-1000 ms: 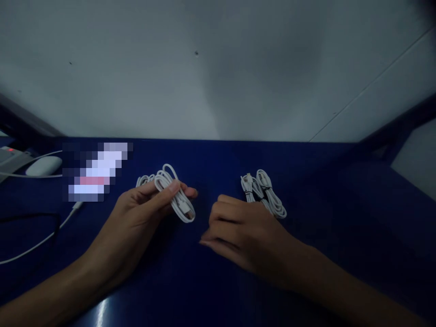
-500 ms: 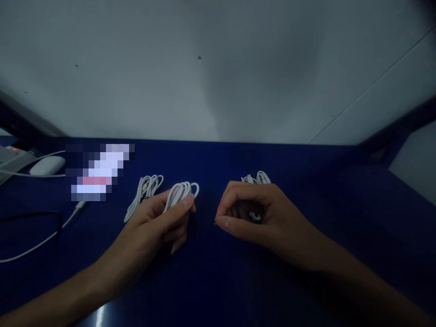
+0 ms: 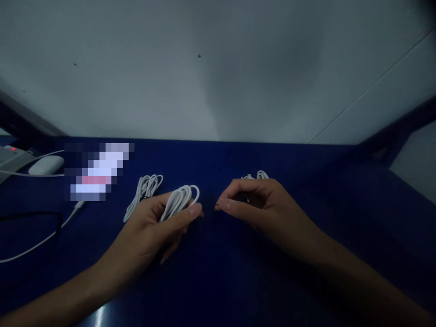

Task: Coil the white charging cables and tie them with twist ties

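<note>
My left hand (image 3: 150,227) is closed around a coiled white cable (image 3: 177,202), whose loops stick up between thumb and fingers. Across a small gap, my right hand (image 3: 262,206) makes a pinch, thumb tip against the fingers. A tiny dark bit shows at that pinch, too small to name. Just beyond the left hand, a second coiled white cable (image 3: 145,190) lies on the blue table (image 3: 211,272). More white cable (image 3: 262,174) lies behind the right hand, which hides most of it.
At the left lie a blurred-out phone (image 3: 102,172) with a white charging cable (image 3: 37,247), a white rounded case (image 3: 47,165) and a power strip (image 3: 13,156) with a red light. A grey panel (image 3: 153,81) rises behind the table.
My right hand has shifted slightly up, its thumb higher and its finger opening narrower. My left thumb has moved right and down along the coil, which has tilted a little.
</note>
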`<state>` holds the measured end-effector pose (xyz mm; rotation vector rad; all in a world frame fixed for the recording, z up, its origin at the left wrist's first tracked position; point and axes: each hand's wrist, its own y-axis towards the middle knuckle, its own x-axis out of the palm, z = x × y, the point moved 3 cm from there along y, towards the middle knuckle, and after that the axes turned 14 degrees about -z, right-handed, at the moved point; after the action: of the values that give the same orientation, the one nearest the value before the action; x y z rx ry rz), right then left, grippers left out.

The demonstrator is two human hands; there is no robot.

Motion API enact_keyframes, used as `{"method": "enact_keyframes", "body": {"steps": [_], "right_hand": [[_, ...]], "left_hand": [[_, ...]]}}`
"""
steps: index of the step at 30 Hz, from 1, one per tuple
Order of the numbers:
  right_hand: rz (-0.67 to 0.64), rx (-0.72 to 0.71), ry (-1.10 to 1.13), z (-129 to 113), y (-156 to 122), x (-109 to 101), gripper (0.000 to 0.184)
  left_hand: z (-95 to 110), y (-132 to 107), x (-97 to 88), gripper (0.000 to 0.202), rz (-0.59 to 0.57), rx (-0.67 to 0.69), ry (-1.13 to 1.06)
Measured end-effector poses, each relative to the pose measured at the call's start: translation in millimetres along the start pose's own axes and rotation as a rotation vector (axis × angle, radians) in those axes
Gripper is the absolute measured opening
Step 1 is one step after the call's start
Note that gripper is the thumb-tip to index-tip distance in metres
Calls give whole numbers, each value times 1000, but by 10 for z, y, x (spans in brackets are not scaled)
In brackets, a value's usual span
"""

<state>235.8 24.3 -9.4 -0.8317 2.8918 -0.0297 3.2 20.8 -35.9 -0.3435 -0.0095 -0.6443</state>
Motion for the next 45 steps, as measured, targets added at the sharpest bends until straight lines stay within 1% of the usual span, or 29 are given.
{"method": "enact_keyframes", "body": {"steps": [2,5,9,12,17,21,25,29,32,35,38,40,42,45], "right_hand": [[-29,23,23,16,0,11,13],[-82,55,48,34,-5,29,14],[-123,46,47,33,-7,36,12],[-138,34,36,23,-6,34,10],[-152,53,38,-8,-2,46,10],[-147,49,4,-18,3,71,9],[-8,-1,-212,-17,-11,61,5],[111,-95,-350,-39,-38,65,11],[198,-149,-455,-46,-51,62,12],[344,-179,-709,-28,-56,42,15],[481,-175,-973,17,-51,24,18],[537,-150,-1087,55,-43,14,21],[566,-119,-1171,92,-36,6,24],[543,-64,-1262,146,-18,3,25]], "left_hand": [[24,9,-2,35,18,8,33],[62,26,8,41,24,5,25],[78,35,34,42,10,-4,-31],[75,33,51,41,-4,-8,-83],[108,42,78,45,-40,-2,-83],[128,51,73,43,-23,1,-73],[116,57,52,41,11,11,-45],[85,50,44,42,32,-3,-47],[69,54,45,32,32,10,-77],[48,62,42,27,30,27,-118],[26,57,36,29,32,20,-122],[20,53,33,31,31,13,-117],[20,54,32,31,29,9,-121],[21,62,32,29,37,8,-158]]}}
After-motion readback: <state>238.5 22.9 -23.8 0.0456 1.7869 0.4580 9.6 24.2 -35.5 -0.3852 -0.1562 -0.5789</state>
